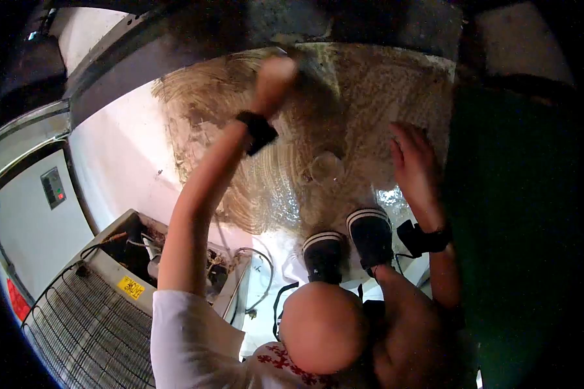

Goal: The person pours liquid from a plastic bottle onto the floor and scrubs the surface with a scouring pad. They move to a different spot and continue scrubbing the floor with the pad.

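My left hand point(278, 74) reaches far forward over the dirty floor point(253, 188), close to its back edge. It is closed and smeared by motion; what it grips, if anything, I cannot make out. Brown, wet streaks in curved strokes cover the floor around it. Over the right side of the floor hovers my right hand point(416, 162), open, with fingers stretched out and nothing in them. Between the hands and my feet is a round, clear-looking shape point(328, 168) on the wet surface. Both wrists wear dark bands.
My dark shoes point(370, 236) stand on the floor's near edge. At lower left is an appliance back with a wire coil grille point(91, 324) and a yellow label; a black cord point(269, 272) lies beside it. A white cabinet with a control panel point(53, 187) stands left. A dark ledge point(240, 29) borders the back.
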The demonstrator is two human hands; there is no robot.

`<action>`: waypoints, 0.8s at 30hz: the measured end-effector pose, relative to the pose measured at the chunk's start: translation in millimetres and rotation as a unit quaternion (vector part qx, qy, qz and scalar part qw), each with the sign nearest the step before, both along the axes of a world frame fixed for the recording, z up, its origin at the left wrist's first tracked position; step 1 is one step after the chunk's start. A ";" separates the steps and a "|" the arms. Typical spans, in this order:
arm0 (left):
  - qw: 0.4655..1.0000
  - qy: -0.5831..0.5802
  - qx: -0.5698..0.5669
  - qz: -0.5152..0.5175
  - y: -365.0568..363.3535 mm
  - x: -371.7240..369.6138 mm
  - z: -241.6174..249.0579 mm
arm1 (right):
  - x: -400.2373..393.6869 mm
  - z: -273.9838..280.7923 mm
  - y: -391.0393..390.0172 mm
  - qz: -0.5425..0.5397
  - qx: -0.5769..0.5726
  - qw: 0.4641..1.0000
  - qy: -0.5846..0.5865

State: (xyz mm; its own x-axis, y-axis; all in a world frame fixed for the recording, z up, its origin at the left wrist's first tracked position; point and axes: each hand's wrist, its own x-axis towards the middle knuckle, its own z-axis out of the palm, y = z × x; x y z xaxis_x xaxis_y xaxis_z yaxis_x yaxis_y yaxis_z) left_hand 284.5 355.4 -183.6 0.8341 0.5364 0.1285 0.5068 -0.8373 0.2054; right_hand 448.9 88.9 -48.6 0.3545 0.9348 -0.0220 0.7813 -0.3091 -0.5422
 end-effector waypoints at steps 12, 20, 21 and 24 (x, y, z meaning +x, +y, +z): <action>0.987 0.097 -0.013 0.130 37.9 -105.5 3.9 | 4.9 -20.5 -15.3 -0.006 0.029 1.000 0.001; 0.990 -0.040 -0.070 0.115 0.9 -113.7 -3.0 | -18.7 -20.8 -0.8 -0.001 0.001 0.999 0.035; 0.999 -0.029 -0.029 0.032 -22.7 -103.5 -1.6 | -21.7 -25.4 1.5 0.011 0.006 0.999 0.040; 0.983 0.125 -0.018 0.130 8.7 -127.4 -8.4 | -23.5 -41.0 -0.7 0.027 0.006 1.000 0.002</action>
